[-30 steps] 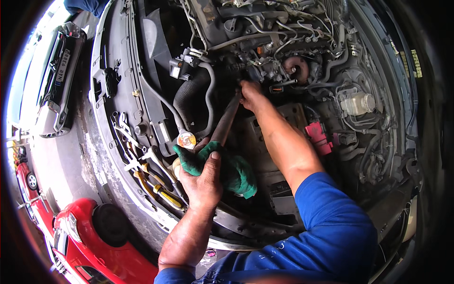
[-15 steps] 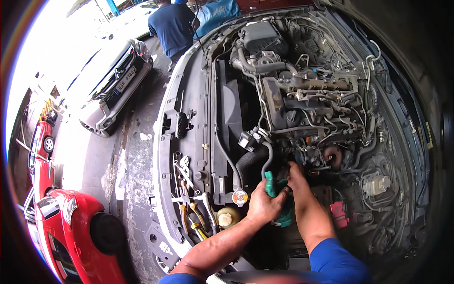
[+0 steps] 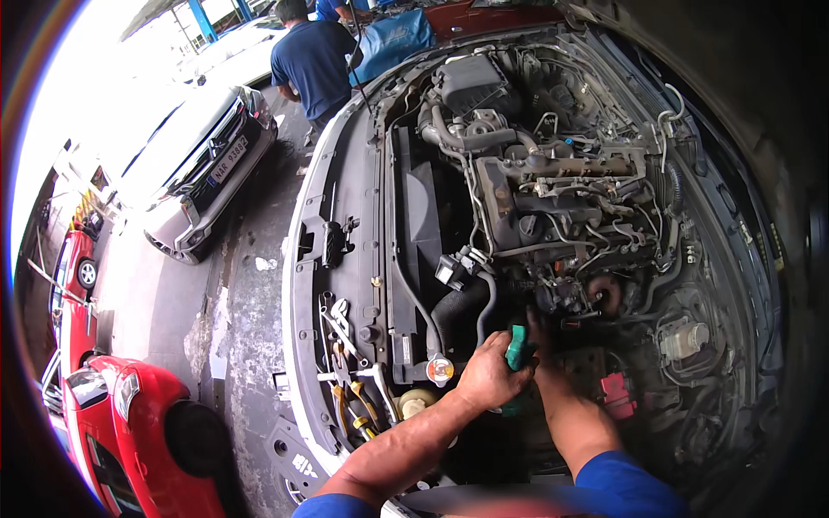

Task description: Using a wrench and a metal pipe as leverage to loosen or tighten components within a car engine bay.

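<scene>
My left hand [image 3: 490,373] is closed round a green object [image 3: 516,347] above the gap in front of the engine. Green shows on both sides of the fist, but its kind is hard to make out. Beside it, my right hand [image 3: 537,332] reaches down in shadow next to the engine [image 3: 561,207], and its fingers cannot be seen clearly. A black hose [image 3: 486,311] curves down just beyond my left hand. Near my left forearm are a radiator cap [image 3: 439,369] and a pale round reservoir cap [image 3: 416,404].
Wrenches [image 3: 338,321] and yellow-handled pliers [image 3: 338,401] lie on the front panel at left. A pink-red piece [image 3: 617,395] sits right of my right forearm, with a fluid reservoir [image 3: 684,342] beyond. Parked cars, among them a red car [image 3: 142,423], and a person [image 3: 313,65] are outside the bay.
My left hand has turned and shifted slightly left and down, with the green object now more upright. My right hand has sunk into darker shadow. The person at the back has shifted slightly.
</scene>
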A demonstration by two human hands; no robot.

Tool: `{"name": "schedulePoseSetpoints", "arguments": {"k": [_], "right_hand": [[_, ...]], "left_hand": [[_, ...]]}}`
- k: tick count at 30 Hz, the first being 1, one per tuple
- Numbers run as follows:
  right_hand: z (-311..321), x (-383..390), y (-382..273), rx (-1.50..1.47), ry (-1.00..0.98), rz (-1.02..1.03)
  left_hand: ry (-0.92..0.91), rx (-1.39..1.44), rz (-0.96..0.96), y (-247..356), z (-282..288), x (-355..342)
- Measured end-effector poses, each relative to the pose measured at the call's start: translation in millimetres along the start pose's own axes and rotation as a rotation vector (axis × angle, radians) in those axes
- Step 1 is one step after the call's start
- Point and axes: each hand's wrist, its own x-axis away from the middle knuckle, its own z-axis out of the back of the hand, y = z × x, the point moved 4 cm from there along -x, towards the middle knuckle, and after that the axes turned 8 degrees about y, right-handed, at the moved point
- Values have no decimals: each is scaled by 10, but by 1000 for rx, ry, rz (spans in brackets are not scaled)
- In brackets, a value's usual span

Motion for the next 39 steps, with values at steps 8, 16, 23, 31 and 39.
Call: {"name": "schedulePoseSetpoints", "arguments": {"k": [8, 16, 23, 31, 39], "right_hand": [[-105, -129, -316, -21, -3, 236], [-146, -203, -247, -78, -102, 181], [-183, -227, -155, -75, -113, 335], [-130, -250, -302, -142, -92, 326], [-23, -254, -609, -190, -117, 185]], "left_hand": [[-165, -249, -54, 57, 26, 41], [42, -284, -552, 155, 184, 143], [60, -76, -714, -10, -95, -33], [-70, -60, -706, 16, -133, -141], [98, 99, -707, 6, -97, -146]]}}
